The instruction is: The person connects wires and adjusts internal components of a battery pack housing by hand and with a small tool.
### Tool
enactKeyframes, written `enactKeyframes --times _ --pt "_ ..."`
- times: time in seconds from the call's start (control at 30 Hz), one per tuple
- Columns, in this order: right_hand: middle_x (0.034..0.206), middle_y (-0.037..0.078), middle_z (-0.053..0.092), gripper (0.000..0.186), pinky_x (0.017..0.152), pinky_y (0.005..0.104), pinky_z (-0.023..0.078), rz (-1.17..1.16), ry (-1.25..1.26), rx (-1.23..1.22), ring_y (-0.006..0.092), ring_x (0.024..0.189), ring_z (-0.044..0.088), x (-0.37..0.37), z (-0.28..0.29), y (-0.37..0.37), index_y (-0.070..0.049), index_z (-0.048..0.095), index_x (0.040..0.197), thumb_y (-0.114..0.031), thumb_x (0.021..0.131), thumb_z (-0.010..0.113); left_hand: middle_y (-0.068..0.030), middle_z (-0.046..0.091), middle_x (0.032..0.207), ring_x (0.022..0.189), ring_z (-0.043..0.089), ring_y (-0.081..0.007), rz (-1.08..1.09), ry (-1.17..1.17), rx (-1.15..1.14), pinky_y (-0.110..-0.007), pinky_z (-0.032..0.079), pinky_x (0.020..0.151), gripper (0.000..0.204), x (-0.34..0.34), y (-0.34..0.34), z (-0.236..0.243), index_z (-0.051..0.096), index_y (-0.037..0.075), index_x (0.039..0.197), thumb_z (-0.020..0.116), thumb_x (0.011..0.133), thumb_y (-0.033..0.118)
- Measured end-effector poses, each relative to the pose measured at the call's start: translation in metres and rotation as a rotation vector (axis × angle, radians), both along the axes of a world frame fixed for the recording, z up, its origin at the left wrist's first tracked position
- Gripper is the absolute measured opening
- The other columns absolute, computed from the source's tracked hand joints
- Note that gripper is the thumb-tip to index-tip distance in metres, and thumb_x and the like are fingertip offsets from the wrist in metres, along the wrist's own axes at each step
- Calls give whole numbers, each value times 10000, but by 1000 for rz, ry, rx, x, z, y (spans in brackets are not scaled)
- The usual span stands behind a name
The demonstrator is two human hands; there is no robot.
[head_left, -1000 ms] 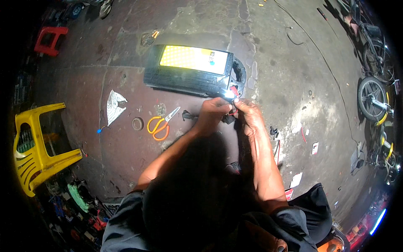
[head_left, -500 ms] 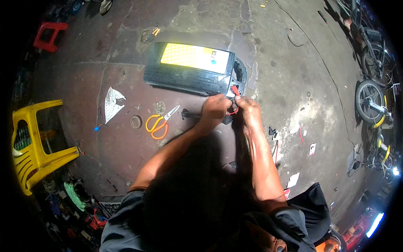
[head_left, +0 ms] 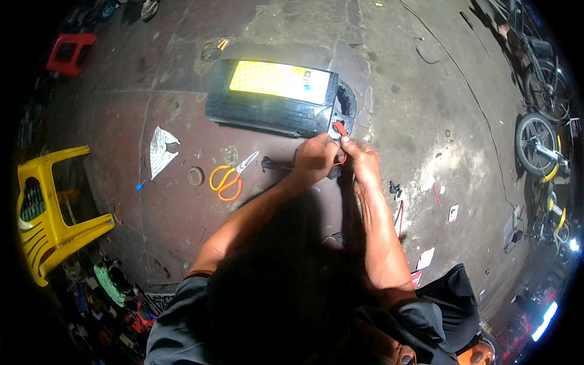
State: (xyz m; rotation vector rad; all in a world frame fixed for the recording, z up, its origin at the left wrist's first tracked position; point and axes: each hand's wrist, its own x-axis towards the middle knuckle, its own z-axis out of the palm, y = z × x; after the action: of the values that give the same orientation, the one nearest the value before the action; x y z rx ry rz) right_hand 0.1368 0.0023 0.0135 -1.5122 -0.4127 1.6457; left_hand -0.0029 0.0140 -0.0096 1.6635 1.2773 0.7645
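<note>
Two hands pinch a red connector at the end of a black battery pack
Left hand (head_left: pixel 313 159) and right hand (head_left: pixel 359 157) are both closed on the red connector (head_left: pixel 339 128) and its wire, touching the black battery pack (head_left: pixel 277 97) on the floor; orange scissors (head_left: pixel 230 176) lie nearby on the left

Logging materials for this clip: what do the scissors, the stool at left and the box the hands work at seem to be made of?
Scissors: bright metal blades, glossy orange handles, likely plastic. Yellow stool: moulded plastic, by its even colour and slatted form. Black box: dark casing, probably hard plastic, with a shiny yellow top panel. Left hand and right hand pinch a small red connector, seemingly plastic.
</note>
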Motion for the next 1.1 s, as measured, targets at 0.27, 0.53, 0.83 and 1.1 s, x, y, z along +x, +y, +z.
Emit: enactKeyframes --times 0.27,0.53,0.83,1.1 --pt "731 81 628 274 580 308 449 60 -291 72 157 644 561 -1 2 0 34 666 880 -226 938 604 -168 595 750 652 612 -333 -94 322 296 -452 480 588 144 -1 4 -34 599 46 786 567 855 168" --pt "932 42 636 212 774 293 492 -24 -577 399 153 848 590 5 -2 2 3 668 1092 -136 954 588 -31 496 548 379 423 -105 -34 -580 -12 -260 326 347 301 -4 14 11 532 44 666 507 913 214" --pt "907 92 584 218 778 389 477 616 -1221 691 293 936 583 15 16 24 -110 723 1026 -92 813 681 -55 549 649 479 514 -131 96 -695 -628 -275 439 432 260 -4 10 27 585 22 820 506 924 247" --pt "884 107 584 170 753 403 478 661 -1142 518 321 878 603 20 17 41 -98 721 970 -138 813 674 -76 534 912 721 645 -175 58 -637 -816 -274 531 585 309 -3 -9 44 553 29 1038 547 940 322"
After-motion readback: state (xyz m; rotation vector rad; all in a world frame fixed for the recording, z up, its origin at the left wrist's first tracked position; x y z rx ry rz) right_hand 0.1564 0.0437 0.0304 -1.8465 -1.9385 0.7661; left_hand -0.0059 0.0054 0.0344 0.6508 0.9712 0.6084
